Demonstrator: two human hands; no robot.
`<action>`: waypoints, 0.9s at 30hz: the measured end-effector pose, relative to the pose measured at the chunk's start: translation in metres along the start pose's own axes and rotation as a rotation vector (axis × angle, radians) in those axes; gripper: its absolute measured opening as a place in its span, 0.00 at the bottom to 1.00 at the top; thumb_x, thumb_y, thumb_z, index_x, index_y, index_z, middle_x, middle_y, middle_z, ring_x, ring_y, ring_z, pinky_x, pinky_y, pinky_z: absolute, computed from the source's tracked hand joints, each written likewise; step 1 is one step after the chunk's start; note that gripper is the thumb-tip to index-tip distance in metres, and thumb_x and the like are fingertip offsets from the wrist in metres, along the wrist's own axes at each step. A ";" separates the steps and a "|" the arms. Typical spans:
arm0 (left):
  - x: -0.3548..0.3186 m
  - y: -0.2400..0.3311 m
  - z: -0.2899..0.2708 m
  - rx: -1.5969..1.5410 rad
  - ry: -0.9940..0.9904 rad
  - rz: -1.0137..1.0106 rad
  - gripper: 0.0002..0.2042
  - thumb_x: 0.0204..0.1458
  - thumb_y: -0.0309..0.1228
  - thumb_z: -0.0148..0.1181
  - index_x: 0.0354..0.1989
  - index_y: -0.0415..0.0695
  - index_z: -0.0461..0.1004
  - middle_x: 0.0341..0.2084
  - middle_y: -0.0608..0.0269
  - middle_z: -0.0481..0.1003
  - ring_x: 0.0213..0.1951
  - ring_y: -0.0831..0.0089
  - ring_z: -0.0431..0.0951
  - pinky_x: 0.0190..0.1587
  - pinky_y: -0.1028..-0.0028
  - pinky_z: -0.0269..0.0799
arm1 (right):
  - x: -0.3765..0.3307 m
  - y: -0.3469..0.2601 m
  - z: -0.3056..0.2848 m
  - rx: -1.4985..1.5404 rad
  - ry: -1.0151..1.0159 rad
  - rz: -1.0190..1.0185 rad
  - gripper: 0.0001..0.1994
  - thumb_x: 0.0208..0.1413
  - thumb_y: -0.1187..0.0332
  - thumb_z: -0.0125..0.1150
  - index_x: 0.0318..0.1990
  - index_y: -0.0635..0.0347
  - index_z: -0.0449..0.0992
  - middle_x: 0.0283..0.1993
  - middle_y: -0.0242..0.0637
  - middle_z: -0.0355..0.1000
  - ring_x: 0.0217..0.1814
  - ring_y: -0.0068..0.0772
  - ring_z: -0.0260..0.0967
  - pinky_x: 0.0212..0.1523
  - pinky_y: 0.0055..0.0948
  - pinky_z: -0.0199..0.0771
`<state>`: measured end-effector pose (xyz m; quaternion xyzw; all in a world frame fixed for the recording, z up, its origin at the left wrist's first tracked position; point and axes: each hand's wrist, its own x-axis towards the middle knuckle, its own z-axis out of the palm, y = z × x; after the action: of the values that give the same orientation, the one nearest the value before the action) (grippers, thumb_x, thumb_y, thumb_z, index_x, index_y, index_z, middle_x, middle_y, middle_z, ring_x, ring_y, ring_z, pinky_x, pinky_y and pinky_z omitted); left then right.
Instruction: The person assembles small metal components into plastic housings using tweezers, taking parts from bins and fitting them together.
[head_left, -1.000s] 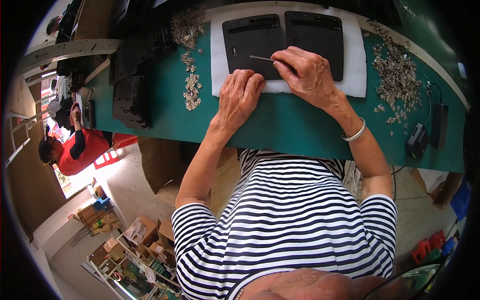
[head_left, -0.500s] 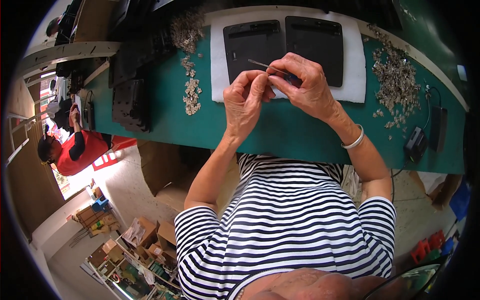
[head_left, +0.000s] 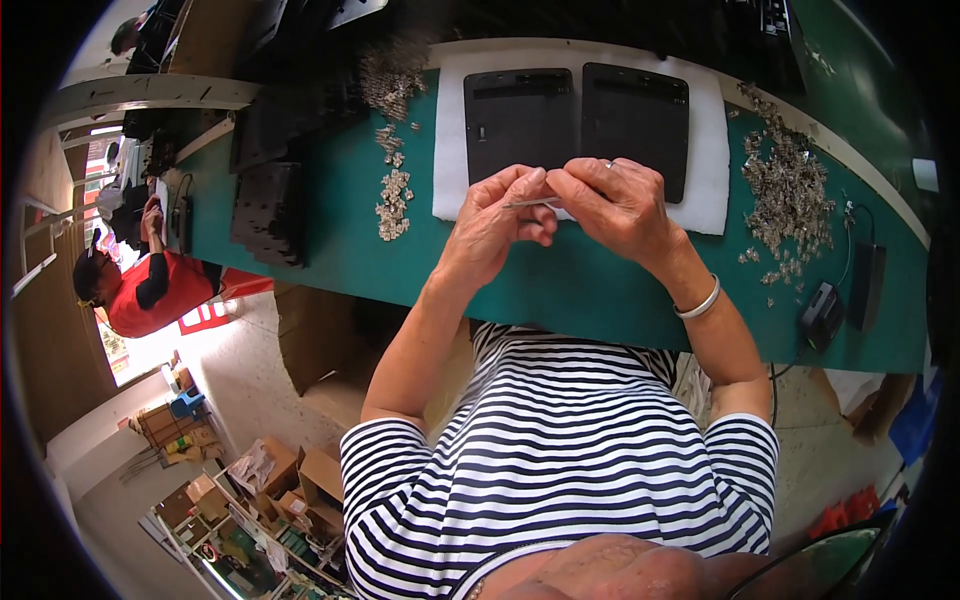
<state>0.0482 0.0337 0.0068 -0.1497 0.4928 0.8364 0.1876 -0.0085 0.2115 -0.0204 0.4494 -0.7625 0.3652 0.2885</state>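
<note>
While two black panels [head_left: 575, 120] lie beyond, left hand [head_left: 497, 232] and right hand [head_left: 622, 205] pinch one thin metal pin [head_left: 532, 203], perhaps tweezers, between closed fingertips.

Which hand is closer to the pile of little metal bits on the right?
Right. The right hand is beside that pile; the left hand is farther away, behind the right.

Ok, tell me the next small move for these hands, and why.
Probably lower the tweezers to the left black panel: both the left hand and right hand pinch them just above the white foam pad, near the panels.
</note>
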 end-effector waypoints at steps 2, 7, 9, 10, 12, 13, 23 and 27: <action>0.000 -0.002 -0.006 0.073 -0.012 0.039 0.11 0.61 0.38 0.56 0.38 0.41 0.73 0.29 0.66 0.76 0.28 0.80 0.76 0.28 0.81 0.75 | 0.000 0.001 -0.001 0.006 0.009 -0.023 0.11 0.42 0.73 0.66 0.37 0.57 0.77 0.33 0.29 0.72 0.24 0.24 0.71 0.23 0.23 0.73; -0.003 0.008 -0.017 0.001 -0.130 -0.145 0.11 0.61 0.38 0.56 0.37 0.42 0.73 0.27 0.69 0.73 0.25 0.82 0.70 0.24 0.82 0.68 | 0.001 0.000 -0.003 0.045 -0.005 -0.062 0.12 0.41 0.73 0.67 0.38 0.55 0.79 0.34 0.28 0.74 0.26 0.22 0.72 0.23 0.21 0.72; -0.003 0.010 -0.018 -0.067 -0.193 -0.192 0.10 0.61 0.37 0.55 0.37 0.42 0.73 0.25 0.69 0.72 0.24 0.82 0.68 0.22 0.82 0.66 | -0.001 -0.002 -0.003 0.051 -0.022 -0.077 0.13 0.41 0.71 0.67 0.39 0.54 0.79 0.34 0.27 0.75 0.26 0.21 0.71 0.23 0.20 0.71; -0.004 0.012 -0.016 -0.095 -0.220 -0.204 0.10 0.61 0.36 0.54 0.35 0.41 0.72 0.24 0.69 0.71 0.23 0.82 0.67 0.21 0.82 0.65 | 0.001 -0.002 -0.003 0.050 -0.019 -0.076 0.13 0.41 0.71 0.67 0.39 0.54 0.79 0.34 0.27 0.75 0.26 0.21 0.71 0.23 0.20 0.71; -0.004 0.012 -0.017 -0.122 -0.247 -0.223 0.10 0.62 0.35 0.52 0.34 0.41 0.71 0.23 0.69 0.69 0.23 0.82 0.66 0.20 0.82 0.63 | 0.003 -0.004 -0.003 0.102 0.009 -0.069 0.13 0.41 0.71 0.67 0.39 0.53 0.80 0.34 0.26 0.75 0.25 0.20 0.70 0.23 0.20 0.70; -0.004 0.009 -0.020 -0.165 -0.248 -0.249 0.10 0.62 0.34 0.51 0.34 0.41 0.71 0.23 0.68 0.69 0.23 0.81 0.66 0.19 0.81 0.62 | 0.003 -0.005 -0.004 0.101 0.011 -0.066 0.13 0.41 0.71 0.67 0.39 0.53 0.80 0.34 0.26 0.75 0.25 0.20 0.70 0.23 0.20 0.70; -0.011 0.015 -0.014 -0.080 -0.139 -0.260 0.07 0.60 0.33 0.52 0.32 0.43 0.69 0.22 0.69 0.68 0.22 0.81 0.66 0.20 0.83 0.60 | 0.002 -0.009 -0.002 0.084 -0.015 -0.104 0.13 0.42 0.72 0.67 0.39 0.54 0.80 0.33 0.26 0.74 0.23 0.19 0.68 0.21 0.20 0.66; -0.012 0.019 -0.018 -0.079 -0.084 -0.173 0.07 0.59 0.32 0.53 0.31 0.42 0.72 0.23 0.69 0.70 0.23 0.82 0.68 0.22 0.83 0.62 | 0.006 -0.005 0.001 0.154 -0.039 0.045 0.12 0.44 0.71 0.67 0.39 0.55 0.77 0.30 0.27 0.72 0.24 0.26 0.72 0.23 0.24 0.72</action>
<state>0.0510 0.0070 0.0178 -0.1638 0.4366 0.8413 0.2736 -0.0061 0.2064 -0.0150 0.4602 -0.7473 0.4205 0.2301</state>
